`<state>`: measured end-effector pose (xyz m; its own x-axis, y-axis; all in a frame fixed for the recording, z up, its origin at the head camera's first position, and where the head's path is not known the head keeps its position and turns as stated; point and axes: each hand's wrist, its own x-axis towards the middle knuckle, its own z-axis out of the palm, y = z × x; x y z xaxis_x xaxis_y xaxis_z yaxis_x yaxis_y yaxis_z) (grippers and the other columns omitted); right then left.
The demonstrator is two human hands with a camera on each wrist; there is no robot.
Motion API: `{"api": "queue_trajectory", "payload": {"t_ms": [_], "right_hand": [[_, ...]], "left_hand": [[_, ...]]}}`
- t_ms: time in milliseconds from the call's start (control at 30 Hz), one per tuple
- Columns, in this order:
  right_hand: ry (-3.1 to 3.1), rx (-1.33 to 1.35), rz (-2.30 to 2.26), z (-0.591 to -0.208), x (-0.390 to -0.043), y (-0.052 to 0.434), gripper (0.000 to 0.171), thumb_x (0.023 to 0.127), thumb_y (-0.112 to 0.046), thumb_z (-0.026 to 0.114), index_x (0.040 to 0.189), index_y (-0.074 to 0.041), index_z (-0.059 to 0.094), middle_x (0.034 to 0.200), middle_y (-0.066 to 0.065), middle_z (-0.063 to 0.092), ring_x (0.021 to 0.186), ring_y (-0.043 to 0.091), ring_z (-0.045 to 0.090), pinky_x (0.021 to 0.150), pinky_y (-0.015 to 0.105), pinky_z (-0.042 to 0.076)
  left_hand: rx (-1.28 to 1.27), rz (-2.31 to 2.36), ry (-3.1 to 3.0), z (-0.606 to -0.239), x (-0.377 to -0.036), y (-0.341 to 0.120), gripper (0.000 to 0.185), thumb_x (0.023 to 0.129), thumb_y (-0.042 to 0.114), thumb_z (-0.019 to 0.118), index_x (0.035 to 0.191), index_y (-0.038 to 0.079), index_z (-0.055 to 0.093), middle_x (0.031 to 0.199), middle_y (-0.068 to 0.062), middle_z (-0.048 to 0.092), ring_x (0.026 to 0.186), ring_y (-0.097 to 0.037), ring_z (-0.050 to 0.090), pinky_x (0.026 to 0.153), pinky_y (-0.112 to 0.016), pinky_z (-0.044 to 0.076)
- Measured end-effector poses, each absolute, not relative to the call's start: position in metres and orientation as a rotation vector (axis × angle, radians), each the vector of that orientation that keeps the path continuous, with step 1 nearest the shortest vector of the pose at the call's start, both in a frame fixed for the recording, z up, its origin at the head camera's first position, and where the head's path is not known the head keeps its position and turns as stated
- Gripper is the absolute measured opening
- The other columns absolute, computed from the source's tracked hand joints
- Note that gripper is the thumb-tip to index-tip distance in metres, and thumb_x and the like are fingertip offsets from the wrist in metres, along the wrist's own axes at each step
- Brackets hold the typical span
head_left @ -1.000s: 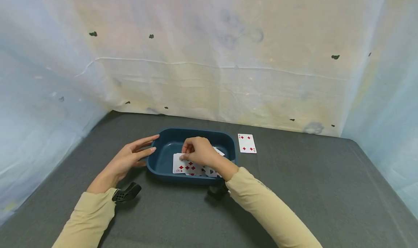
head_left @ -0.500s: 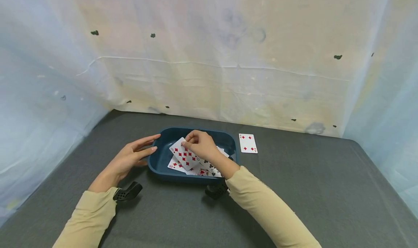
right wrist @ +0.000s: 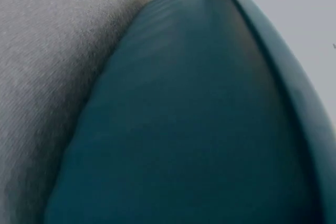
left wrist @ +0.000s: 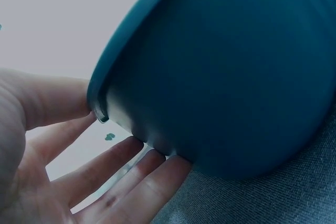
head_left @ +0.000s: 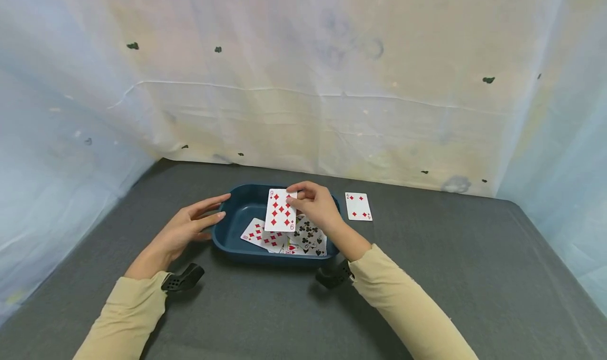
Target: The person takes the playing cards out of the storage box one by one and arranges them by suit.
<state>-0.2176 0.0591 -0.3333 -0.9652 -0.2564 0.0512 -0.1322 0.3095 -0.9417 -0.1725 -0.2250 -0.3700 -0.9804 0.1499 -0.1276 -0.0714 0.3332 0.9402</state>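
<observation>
In the head view, my right hand (head_left: 316, 206) pinches the nine of diamonds playing card (head_left: 280, 211) by its upper right corner, above the dark blue bin (head_left: 233, 247). Below it in the bin lie a diamonds card (head_left: 253, 233), a clubs card (head_left: 308, 234) and other overlapping playing cards. My left hand (head_left: 188, 227) rests against the bin's left end. In the left wrist view its thumb touches the rim (left wrist: 113, 53) and its fairly straight fingers (left wrist: 100, 174) touch the outer wall. The right wrist view is mostly filled by the bin's outer wall (right wrist: 173, 114).
A four of diamonds card (head_left: 359, 207) lies face up on the dark grey cloth-covered table (head_left: 450, 254), right of the bin. A pale sheet (head_left: 303, 112) hangs behind the table and along its sides. Black wrist straps (head_left: 184, 278) sit on both arms.
My right hand has picked the nine of diamonds up from the pile and moved it up and right, turning it upright. A diamonds card beneath is uncovered. The left hand stays at the bin.
</observation>
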Motion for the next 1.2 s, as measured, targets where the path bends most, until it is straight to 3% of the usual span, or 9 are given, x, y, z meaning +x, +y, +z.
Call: {"api": "queue_trajectory", "payload": {"t_ms": [67, 233, 467, 933, 1200], "right_hand": [[2.429, -0.367, -1.763, -0.332, -0.217, 0.065, 0.028, 0.087, -0.009, 0.070, 0.114, -0.007, 0.066, 0.082, 0.002, 0.060, 0.078, 0.028, 0.061, 0.078, 0.044, 0.051], [2.389, -0.406, -1.777, -0.332, -0.216, 0.082, 0.038, 0.085, -0.009, 0.071, 0.122, -0.010, 0.063, 0.088, 0.001, 0.058, 0.073, 0.009, 0.057, 0.082, 0.042, 0.050], [2.378, -0.410, -1.814, -0.332, -0.210, 0.107, 0.042, 0.085, -0.009, 0.071, 0.126, -0.010, 0.060, 0.093, 0.003, 0.060, 0.074, 0.009, 0.057, 0.085, 0.043, 0.049], [2.464, -0.380, -1.797, -0.331, -0.201, 0.167, 0.046, 0.086, -0.008, 0.070, 0.129, -0.004, 0.055, 0.100, 0.011, 0.061, 0.079, 0.006, 0.063, 0.076, 0.024, 0.051], [2.504, -0.326, -1.779, -0.335, -0.194, 0.194, 0.046, 0.087, -0.010, 0.070, 0.130, -0.002, 0.054, 0.098, 0.005, 0.063, 0.080, 0.005, 0.065, 0.078, 0.027, 0.052]], "left_hand": [[0.077, 1.704, 2.404, -0.370, -0.173, -0.225, 0.064, 0.094, 0.037, 0.060, 0.150, 0.019, 0.034, 0.157, -0.017, 0.023, 0.139, -0.043, 0.028, 0.096, -0.061, 0.043], [0.079, 1.704, 2.388, -0.370, -0.173, -0.226, 0.064, 0.095, 0.037, 0.060, 0.150, 0.020, 0.033, 0.157, -0.017, 0.022, 0.139, -0.041, 0.029, 0.095, -0.058, 0.045], [0.091, 1.712, 2.375, -0.369, -0.171, -0.228, 0.064, 0.095, 0.036, 0.060, 0.151, 0.021, 0.033, 0.157, -0.017, 0.022, 0.138, -0.039, 0.030, 0.095, -0.054, 0.046], [0.087, 1.696, 2.387, -0.369, -0.170, -0.233, 0.067, 0.094, 0.039, 0.060, 0.151, 0.020, 0.031, 0.157, -0.018, 0.020, 0.140, -0.041, 0.026, 0.095, -0.057, 0.045], [0.081, 1.687, 2.383, -0.368, -0.171, -0.232, 0.068, 0.094, 0.040, 0.060, 0.152, 0.020, 0.030, 0.158, -0.018, 0.019, 0.140, -0.042, 0.024, 0.096, -0.059, 0.043]]}}
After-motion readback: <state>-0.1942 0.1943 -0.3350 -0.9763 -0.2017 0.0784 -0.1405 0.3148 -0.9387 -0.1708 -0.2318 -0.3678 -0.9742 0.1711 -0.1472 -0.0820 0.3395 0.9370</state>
